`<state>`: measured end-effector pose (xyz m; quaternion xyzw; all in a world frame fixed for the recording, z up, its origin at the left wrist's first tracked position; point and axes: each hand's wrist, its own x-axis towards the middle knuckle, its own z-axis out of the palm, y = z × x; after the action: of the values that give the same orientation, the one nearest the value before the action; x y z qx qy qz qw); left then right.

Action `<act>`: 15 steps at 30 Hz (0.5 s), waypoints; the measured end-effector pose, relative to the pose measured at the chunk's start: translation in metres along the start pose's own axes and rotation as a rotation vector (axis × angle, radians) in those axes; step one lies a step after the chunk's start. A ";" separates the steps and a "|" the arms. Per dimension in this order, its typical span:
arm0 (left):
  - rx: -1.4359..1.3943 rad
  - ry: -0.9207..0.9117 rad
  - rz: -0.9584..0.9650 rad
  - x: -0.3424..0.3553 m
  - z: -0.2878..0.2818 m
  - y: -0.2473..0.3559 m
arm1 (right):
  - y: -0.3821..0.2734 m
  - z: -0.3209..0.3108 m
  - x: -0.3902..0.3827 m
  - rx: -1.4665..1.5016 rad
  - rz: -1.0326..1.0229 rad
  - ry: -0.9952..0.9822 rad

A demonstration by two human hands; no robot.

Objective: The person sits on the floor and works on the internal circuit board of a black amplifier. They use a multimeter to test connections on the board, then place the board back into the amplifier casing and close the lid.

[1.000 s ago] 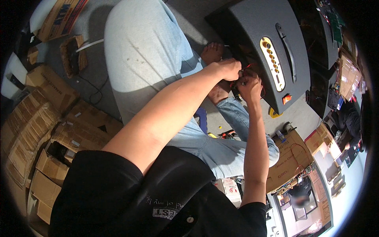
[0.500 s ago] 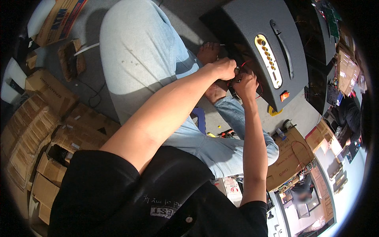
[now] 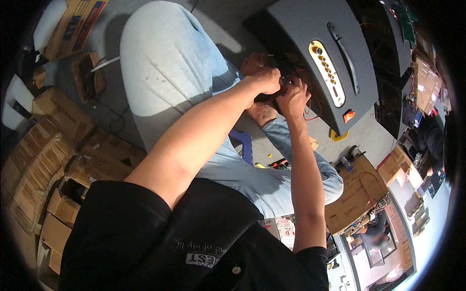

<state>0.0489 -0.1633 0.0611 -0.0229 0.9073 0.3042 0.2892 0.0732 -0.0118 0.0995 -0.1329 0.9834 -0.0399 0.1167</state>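
My left hand (image 3: 266,81) is closed, its fingertips meeting a small dark part too small to name. My right hand (image 3: 292,99) is also closed beside it, fingers bent round something I cannot make out. A red wire (image 3: 314,116) loops out by my right hand. Just beyond my hands stands a black amplifier cabinet (image 3: 286,29) with a gold control panel (image 3: 325,72), a strap handle and an orange object near its corner. My bare feet show under and behind my hands.
My jeans-clad legs (image 3: 160,68) surround the work. Cardboard boxes (image 3: 63,114) pile at left. A blue object (image 3: 246,155), tools and a yellow item (image 3: 337,135) lie on the floor (image 3: 221,19). Black cabinets (image 3: 388,34) stand right. Two other people (image 3: 429,140) are at the right and lower-right edges.
Both my hands, still close together, have shifted a little left and upward. The amplifier and surroundings appear slightly shifted left in the picture.
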 end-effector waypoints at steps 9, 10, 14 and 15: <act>0.014 -0.064 0.029 -0.002 -0.009 0.002 | -0.012 -0.001 -0.006 0.090 0.132 0.130; 0.016 -0.088 0.049 -0.007 -0.017 0.005 | -0.014 -0.004 -0.009 0.072 0.144 0.133; 0.017 -0.241 0.116 -0.016 -0.049 0.018 | -0.016 -0.017 -0.024 0.019 0.090 0.187; 0.011 -0.273 0.123 -0.020 -0.053 0.022 | -0.014 -0.019 -0.028 0.010 0.053 0.210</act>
<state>0.0343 -0.1782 0.1178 0.0762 0.8609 0.3165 0.3909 0.0979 -0.0168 0.1253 -0.1015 0.9932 -0.0552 0.0148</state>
